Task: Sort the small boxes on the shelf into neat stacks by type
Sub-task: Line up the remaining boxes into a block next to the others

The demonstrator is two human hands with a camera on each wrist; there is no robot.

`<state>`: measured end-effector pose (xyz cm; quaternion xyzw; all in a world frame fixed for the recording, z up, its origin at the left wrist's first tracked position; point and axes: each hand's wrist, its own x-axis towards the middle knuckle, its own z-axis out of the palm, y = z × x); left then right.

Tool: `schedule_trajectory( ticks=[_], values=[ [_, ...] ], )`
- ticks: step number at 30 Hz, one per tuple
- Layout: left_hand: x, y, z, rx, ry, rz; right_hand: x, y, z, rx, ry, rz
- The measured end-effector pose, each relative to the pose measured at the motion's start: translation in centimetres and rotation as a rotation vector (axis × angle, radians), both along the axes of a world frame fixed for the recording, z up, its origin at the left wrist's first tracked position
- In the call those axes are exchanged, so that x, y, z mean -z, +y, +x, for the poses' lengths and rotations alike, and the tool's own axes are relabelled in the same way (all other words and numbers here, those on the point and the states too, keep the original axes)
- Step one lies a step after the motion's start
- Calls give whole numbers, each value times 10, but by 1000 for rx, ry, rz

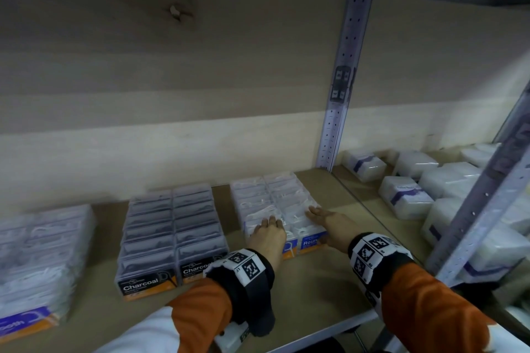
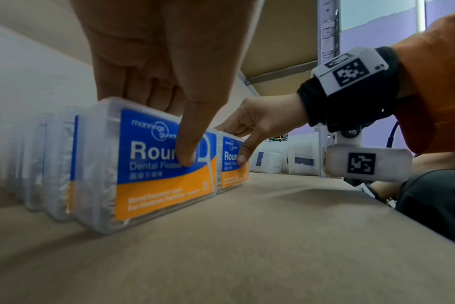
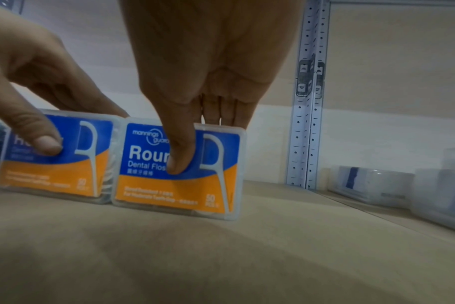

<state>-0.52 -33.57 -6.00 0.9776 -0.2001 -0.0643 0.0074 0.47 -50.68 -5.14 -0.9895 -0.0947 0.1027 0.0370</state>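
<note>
Clear boxes of Round dental flossers (image 1: 272, 198) stand on edge in two rows on the shelf board (image 1: 315, 295). My left hand (image 1: 267, 231) lies over the front of the left row. Its fingers rest on the box tops and its thumb (image 2: 187, 148) presses the blue and orange label of the front left box (image 2: 156, 174). My right hand (image 1: 327, 219) lies the same way on the right row, thumb (image 3: 181, 158) on the front right box (image 3: 177, 189). Neither box is lifted.
Left of these stand two rows of Charcoal boxes (image 1: 172, 232) and a group of purple-labelled boxes (image 1: 40, 266). A perforated metal upright (image 1: 341, 94) stands behind on the right. Beyond it, white packs (image 1: 410, 198) fill the neighbouring bay. A front post (image 1: 487, 195) crosses on the right.
</note>
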Motion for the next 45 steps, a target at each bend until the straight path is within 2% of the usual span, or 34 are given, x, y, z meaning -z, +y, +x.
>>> schedule_trajectory(
  ticks=[45],
  values=[
    [-10,1,2,-5,44,-7,-1,6,9,5,10,-20]
  ],
)
